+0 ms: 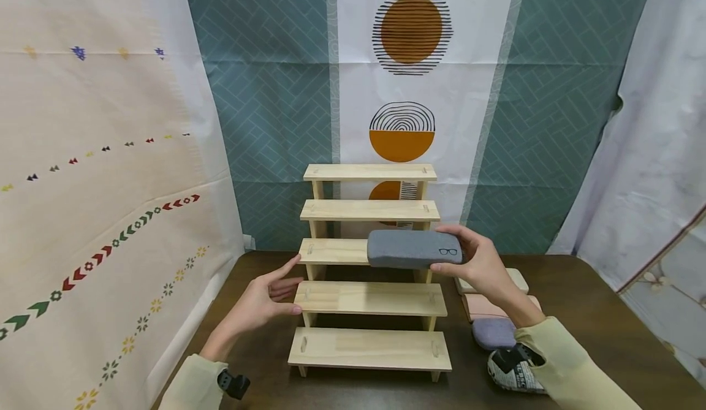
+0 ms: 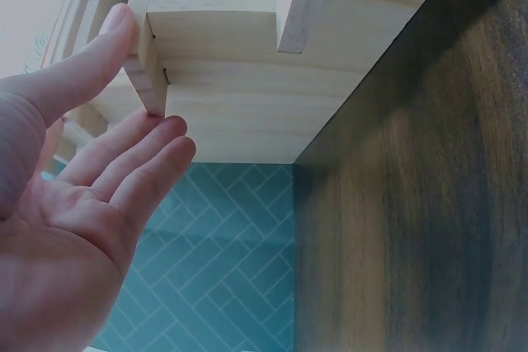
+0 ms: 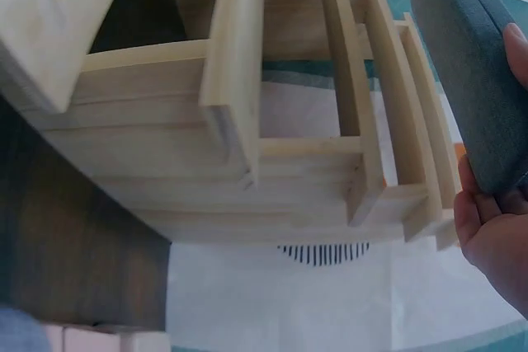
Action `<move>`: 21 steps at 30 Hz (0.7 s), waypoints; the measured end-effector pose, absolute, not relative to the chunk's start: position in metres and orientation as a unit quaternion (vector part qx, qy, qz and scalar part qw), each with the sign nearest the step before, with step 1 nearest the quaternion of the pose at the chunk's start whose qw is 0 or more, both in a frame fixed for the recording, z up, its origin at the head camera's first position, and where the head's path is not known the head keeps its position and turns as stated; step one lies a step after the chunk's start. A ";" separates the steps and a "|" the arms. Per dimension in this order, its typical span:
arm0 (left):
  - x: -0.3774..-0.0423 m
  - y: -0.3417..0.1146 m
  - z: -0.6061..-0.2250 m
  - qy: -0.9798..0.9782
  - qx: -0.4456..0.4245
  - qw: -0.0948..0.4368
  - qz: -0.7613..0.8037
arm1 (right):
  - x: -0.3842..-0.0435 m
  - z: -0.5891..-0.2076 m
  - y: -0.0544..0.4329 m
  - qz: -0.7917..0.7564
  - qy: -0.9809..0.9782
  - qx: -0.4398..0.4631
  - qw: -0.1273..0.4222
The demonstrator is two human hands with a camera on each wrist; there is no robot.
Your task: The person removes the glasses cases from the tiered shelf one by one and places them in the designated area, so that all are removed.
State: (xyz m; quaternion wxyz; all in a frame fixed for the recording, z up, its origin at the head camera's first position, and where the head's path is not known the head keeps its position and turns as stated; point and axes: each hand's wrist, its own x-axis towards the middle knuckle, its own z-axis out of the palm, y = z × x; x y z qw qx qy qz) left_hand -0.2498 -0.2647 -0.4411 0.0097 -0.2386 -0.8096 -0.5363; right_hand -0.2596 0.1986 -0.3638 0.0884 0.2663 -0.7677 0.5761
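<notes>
My right hand (image 1: 478, 261) grips the right end of a grey glasses case (image 1: 408, 248) with a small glasses drawing on it. The case is held level, overlapping the right half of the middle step in the head view. In the right wrist view the case (image 3: 472, 72) is tilted, with fingers at its lower end. A pale wooden stepped shelf (image 1: 369, 298) stands on the table. My left hand (image 1: 263, 298) is at its left side, fingers fairly straight. In the left wrist view, thumb and fingertips touch the end of a step board (image 2: 147, 80).
Right of the shelf, a line of cases lies on the dark table (image 1: 573, 312): a cream one (image 1: 517, 280), a pink one (image 1: 480, 307), a purple one (image 1: 493, 333) and a newsprint-patterned one (image 1: 518, 378). Patterned cloths (image 1: 270, 122) hang behind and at both sides.
</notes>
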 end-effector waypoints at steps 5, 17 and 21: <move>-0.250 -0.265 -0.441 -0.809 -0.241 0.011 -0.535 | -0.254 -0.371 0.208 0.577 -0.768 0.263 0.089; -0.250 -0.263 -0.439 -0.816 -0.236 0.009 -0.527 | -0.238 -0.386 0.236 0.582 -0.766 0.257 0.087; -0.249 -0.262 -0.438 -0.819 -0.233 0.008 -0.525 | -0.234 -0.391 0.248 0.584 -0.768 0.252 0.082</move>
